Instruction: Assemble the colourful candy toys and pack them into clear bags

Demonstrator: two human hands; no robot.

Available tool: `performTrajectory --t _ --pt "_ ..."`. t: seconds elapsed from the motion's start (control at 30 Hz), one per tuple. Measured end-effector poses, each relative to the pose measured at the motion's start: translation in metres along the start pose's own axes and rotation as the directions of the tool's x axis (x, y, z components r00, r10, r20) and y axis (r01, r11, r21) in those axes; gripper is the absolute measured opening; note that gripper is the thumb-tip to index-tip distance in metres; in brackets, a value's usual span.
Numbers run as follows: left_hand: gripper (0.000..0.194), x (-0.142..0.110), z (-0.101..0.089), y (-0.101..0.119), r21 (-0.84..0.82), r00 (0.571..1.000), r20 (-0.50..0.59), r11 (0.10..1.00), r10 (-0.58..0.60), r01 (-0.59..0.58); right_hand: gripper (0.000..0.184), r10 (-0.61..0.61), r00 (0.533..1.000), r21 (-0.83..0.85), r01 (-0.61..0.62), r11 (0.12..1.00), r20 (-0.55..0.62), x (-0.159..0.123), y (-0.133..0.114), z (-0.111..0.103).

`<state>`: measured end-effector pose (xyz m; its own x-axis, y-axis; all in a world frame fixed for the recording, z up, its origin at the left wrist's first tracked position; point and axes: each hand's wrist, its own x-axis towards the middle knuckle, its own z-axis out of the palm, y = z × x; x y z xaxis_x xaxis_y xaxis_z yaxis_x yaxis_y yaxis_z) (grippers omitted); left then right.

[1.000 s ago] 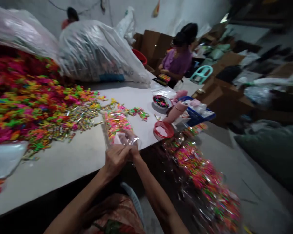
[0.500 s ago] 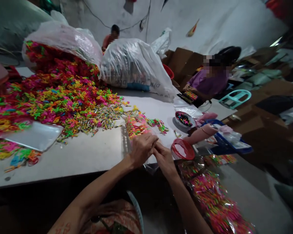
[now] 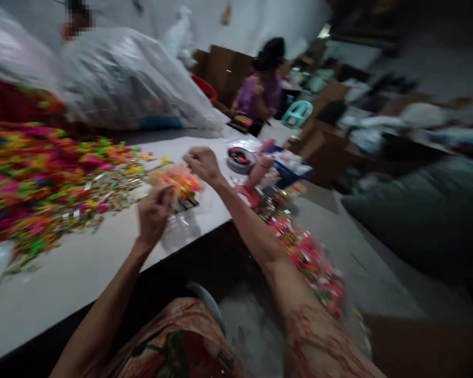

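Note:
A clear plastic bag (image 3: 187, 184) filled with small pink, orange and yellow plastic pieces lies on the white table, its transparent end toward the front edge. My left hand (image 3: 154, 214) is closed at the bag's left side, thumb and fingers pinching the plastic. Just beyond the bag is my right hand (image 3: 204, 164), raised with its fingers curled together; blur hides what is in them. A large heap of brightly coloured plastic pieces (image 3: 35, 184) spreads over the table to the left, with small shiny pieces (image 3: 120, 184) at its near side.
Large white sacks (image 3: 130, 79) stand behind the heap. On the right are a bowl of dark pieces (image 3: 239, 156), a red basket (image 3: 249, 196) and a blue tray (image 3: 287, 176). Filled bags (image 3: 303, 252) lie beyond the table edge. A person in purple (image 3: 256, 97) sits further back.
My view has swung right. My hands, together at the bag's near end before, are now apart: the left at its left side, the right past its far side.

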<state>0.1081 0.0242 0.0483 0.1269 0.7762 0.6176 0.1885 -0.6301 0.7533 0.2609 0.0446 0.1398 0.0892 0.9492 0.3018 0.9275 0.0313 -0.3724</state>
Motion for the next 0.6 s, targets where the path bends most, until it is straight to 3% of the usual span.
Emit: performTrajectory --t 0.07,0.17,0.23,0.27,0.33,0.4,0.43,0.53,0.6 --pt "0.027 -0.016 -0.014 -0.016 -0.033 0.983 -0.051 0.984 -0.178 0.176 0.017 0.007 0.987 0.025 -0.003 1.000 -0.163 0.003 0.002 -0.020" --pt "0.027 -0.036 -0.023 -0.040 -0.080 0.934 -0.062 0.935 -0.352 0.347 0.018 0.033 0.918 0.102 0.008 0.995 -0.395 -0.028 0.005 -0.048" --pt "0.034 -0.050 -0.019 -0.044 -0.146 0.867 0.070 0.855 -0.493 0.498 0.022 0.083 0.866 0.195 0.017 0.981 -0.493 -0.066 0.007 -0.066" --pt "0.042 -0.057 -0.014 -0.043 -0.163 0.807 0.196 0.793 -0.557 0.586 0.024 0.120 0.844 0.235 0.007 0.972 -0.523 -0.087 0.009 -0.073" --pt "0.058 -0.072 0.001 -0.037 -0.112 0.640 0.468 0.678 -0.609 0.727 0.026 0.186 0.801 0.284 -0.022 0.959 -0.569 -0.130 0.017 -0.084" --pt "0.069 -0.087 0.017 -0.030 0.034 0.471 0.649 0.641 -0.597 0.767 0.027 0.242 0.756 0.326 -0.040 0.944 -0.608 -0.172 0.030 -0.091" --pt "0.072 -0.093 0.023 -0.029 0.104 0.408 0.698 0.647 -0.588 0.755 0.028 0.286 0.733 0.358 -0.062 0.932 -0.617 -0.194 0.037 -0.093" --pt "0.072 -0.104 0.032 -0.032 0.235 0.294 0.769 0.680 -0.567 0.694 0.023 0.516 0.639 0.461 -0.271 0.845 -0.570 -0.261 0.061 -0.100" --pt "0.069 -0.104 0.032 -0.041 0.270 0.275 0.781 0.700 -0.560 0.661 0.017 0.661 0.532 0.494 -0.440 0.750 -0.529 -0.305 0.084 -0.109"
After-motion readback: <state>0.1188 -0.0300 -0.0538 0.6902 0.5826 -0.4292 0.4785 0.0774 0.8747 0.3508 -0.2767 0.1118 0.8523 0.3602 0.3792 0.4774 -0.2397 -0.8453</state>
